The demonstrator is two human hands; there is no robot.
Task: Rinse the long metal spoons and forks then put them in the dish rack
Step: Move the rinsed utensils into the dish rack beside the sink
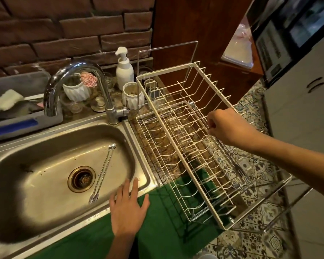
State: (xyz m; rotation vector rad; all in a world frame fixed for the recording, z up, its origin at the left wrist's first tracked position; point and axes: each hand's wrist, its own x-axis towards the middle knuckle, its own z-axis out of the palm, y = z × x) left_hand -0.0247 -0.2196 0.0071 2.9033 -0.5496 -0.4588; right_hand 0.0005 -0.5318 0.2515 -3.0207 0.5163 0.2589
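Two long metal stirrers (103,172), each with a small spoon at one end and a fork at the other, lie side by side in the steel sink (45,165), right of the drain. My left hand (127,208) hovers open over the sink's front edge, just right of their fork ends, touching nothing. My right hand (228,126) pinches a third long spoon-fork (195,109) over the cream wire dish rack (178,148). Its spoon end points to the rack's far side and its fork end lies low toward the near right.
A chrome faucet (77,71) arches over the sink with no water running. A white soap pump (124,70), ribbed white cups and glass jars stand behind. A grey tray with a sponge (7,100) sits at left. The rack overhangs the counter's right edge above a tiled floor.
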